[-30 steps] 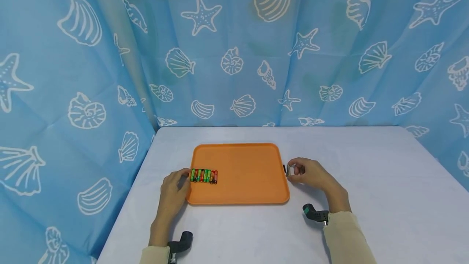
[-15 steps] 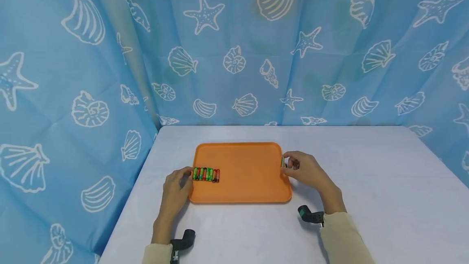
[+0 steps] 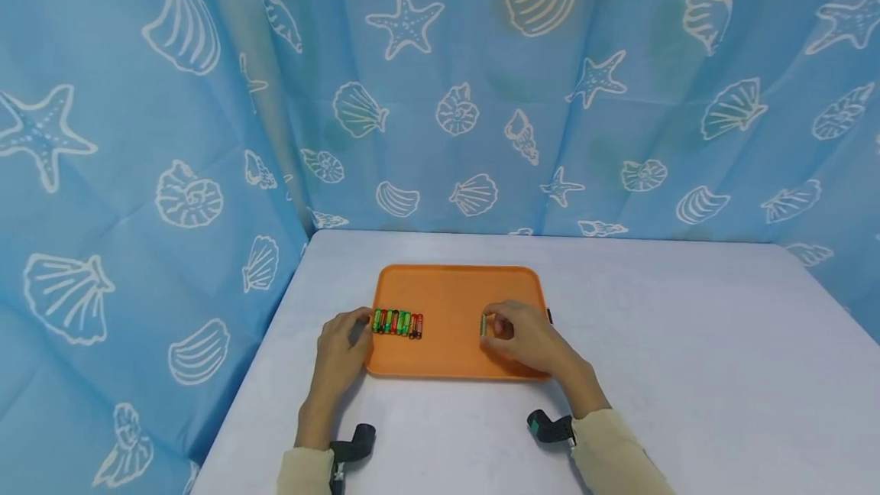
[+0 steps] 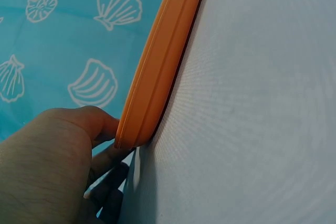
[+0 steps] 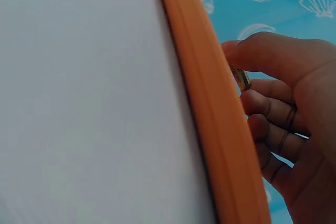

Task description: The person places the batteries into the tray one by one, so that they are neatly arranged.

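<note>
Several AAA-looking batteries (image 3: 394, 322), green, red and black, lie side by side in a row at the left of the orange tray (image 3: 450, 281). My left hand (image 3: 340, 348) holds the tray's left edge, its thumb at the rim and the other fingers beside and below it, as the left wrist view shows. My right hand (image 3: 525, 336) is over the right part of the tray and pinches one upright battery (image 3: 483, 325) between thumb and fingertips. In the right wrist view, the tray wall hides part of that battery (image 5: 242, 78).
A small dark object (image 3: 549, 315), mostly hidden, lies against the tray's right edge on the white table (image 3: 687, 350). A blue curtain (image 3: 426, 128) with shell prints hangs behind the table and along its left side.
My right hand has moved left with the battery, from beside the tray's right edge to over the tray. The left hand stays at the left edge. The head view has shifted slightly.
</note>
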Demonstrator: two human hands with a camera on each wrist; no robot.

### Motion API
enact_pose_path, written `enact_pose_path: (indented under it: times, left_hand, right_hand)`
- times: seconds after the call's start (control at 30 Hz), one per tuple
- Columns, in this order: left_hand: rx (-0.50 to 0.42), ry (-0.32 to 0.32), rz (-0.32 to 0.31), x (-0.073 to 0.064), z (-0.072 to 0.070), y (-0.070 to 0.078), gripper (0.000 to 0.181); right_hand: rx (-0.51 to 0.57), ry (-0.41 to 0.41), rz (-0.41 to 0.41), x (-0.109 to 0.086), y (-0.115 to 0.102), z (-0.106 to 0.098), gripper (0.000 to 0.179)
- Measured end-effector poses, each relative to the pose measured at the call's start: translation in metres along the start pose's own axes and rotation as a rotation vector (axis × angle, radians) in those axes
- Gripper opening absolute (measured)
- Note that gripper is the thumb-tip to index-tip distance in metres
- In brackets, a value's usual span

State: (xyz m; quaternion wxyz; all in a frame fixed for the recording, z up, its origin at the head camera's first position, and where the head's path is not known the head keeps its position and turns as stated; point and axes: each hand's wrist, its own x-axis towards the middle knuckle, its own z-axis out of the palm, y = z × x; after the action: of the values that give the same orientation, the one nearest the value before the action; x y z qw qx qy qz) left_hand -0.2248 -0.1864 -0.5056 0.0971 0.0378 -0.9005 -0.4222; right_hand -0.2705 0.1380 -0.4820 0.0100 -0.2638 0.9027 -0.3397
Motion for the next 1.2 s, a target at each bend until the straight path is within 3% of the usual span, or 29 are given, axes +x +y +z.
enact_pose_path:
  times: [0.5, 0.73, 1.2]
  left_hand:
    - [0.012, 0.014, -0.006, 0.000, 0.002, -0.001, 0.033]
    - [0.007, 0.031, 0.024, 0.001, 0.001, 0.001, 0.033]
    - [0.012, 0.020, 0.009, 0.002, 0.000, -0.001, 0.033]
  right_hand:
    - [-0.068, -0.053, -0.033, 0.015, -0.020, 0.027, 0.029]
    - [-0.082, -0.066, -0.068, 0.024, -0.030, 0.038, 0.025]
    - [-0.077, -0.032, -0.127, 0.040, -0.037, 0.057, 0.026]
